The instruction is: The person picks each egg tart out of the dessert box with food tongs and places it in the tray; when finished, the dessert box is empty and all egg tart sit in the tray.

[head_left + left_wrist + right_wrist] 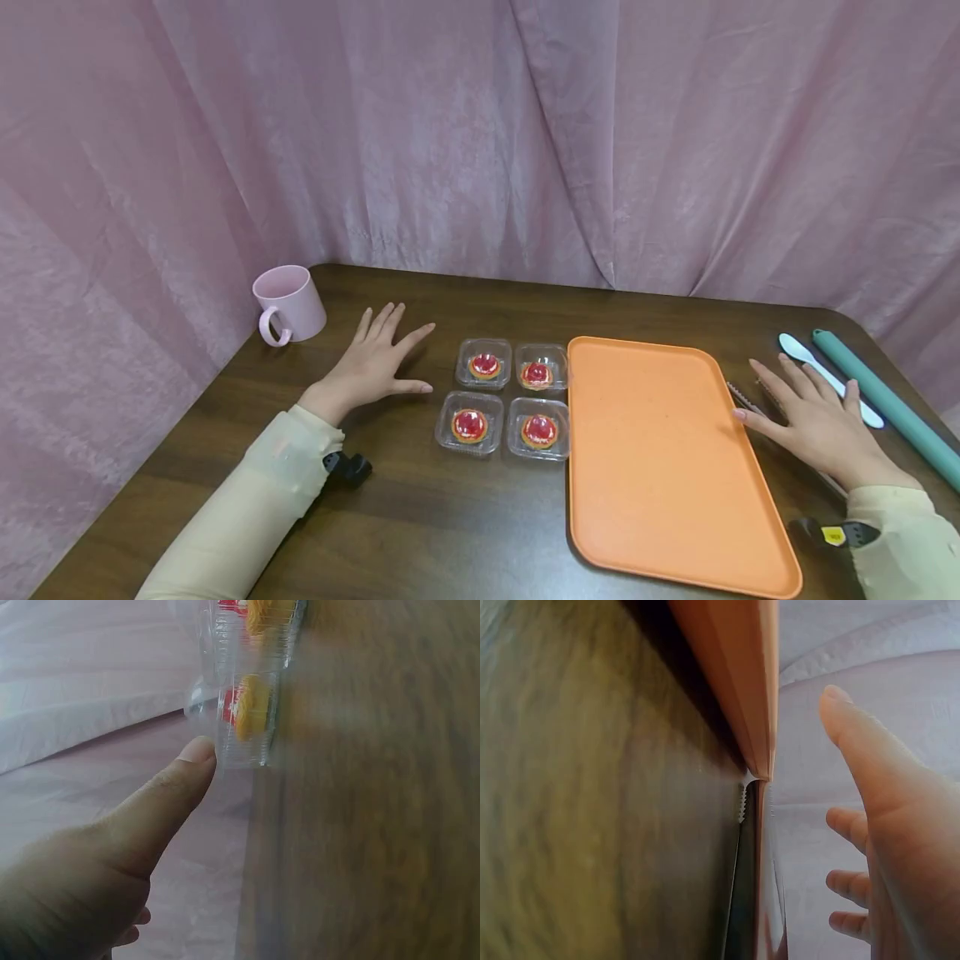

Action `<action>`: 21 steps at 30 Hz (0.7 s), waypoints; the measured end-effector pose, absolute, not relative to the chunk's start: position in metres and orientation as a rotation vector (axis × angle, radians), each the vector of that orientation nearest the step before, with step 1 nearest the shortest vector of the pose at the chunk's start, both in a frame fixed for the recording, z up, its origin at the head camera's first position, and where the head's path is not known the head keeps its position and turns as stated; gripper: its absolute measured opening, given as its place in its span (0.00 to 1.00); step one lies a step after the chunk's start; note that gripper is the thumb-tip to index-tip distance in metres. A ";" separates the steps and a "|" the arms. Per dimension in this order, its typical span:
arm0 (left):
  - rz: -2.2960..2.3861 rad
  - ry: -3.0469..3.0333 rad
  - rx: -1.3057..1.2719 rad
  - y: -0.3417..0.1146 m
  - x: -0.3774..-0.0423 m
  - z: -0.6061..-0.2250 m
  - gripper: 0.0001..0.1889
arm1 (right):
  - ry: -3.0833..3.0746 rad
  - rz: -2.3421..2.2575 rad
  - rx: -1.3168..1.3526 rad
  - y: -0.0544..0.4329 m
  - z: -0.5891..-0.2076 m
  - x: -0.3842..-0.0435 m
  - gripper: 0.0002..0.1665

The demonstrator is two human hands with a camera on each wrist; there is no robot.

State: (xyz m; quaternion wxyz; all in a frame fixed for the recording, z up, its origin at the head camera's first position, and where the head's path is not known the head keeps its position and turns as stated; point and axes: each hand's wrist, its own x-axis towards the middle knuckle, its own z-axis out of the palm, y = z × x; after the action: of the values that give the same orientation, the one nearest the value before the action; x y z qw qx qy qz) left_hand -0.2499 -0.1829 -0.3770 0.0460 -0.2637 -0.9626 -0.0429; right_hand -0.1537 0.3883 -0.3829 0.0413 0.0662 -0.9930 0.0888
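Hovering splayed | left hand (367, 367) by clear boxes (468, 447) | right hand (817, 425) by serrated, seemingly metal tongs (771, 915)

4 clear boxes (495, 431) w/ red-topped tarts (469, 426) sit 2x2 L of orange tray (652, 450), serrated metal tool (738, 392) on R.

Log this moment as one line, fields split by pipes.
left hand: empty, near four boxed red-topped tarts | right hand: empty, above metal tongs | tarts: left of orange tray | pink mug: upright
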 end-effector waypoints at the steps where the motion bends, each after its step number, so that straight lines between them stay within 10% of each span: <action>1: -0.130 -2.936 -0.805 -0.183 -0.250 -0.377 0.49 | -3.039 0.272 0.203 0.388 -0.383 -0.154 0.51; 21: -0.394 -2.857 -0.932 -0.176 -0.243 -0.362 0.46 | -2.935 0.285 0.344 0.357 -0.350 -0.149 0.50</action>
State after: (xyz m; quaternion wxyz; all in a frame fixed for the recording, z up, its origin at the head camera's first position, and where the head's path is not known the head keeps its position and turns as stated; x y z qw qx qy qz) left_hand -0.2432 -0.1763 -0.3620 0.0553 -0.3070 -0.9412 -0.1298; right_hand -0.1492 0.3575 -0.3496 0.0860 0.1155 -0.9849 0.0956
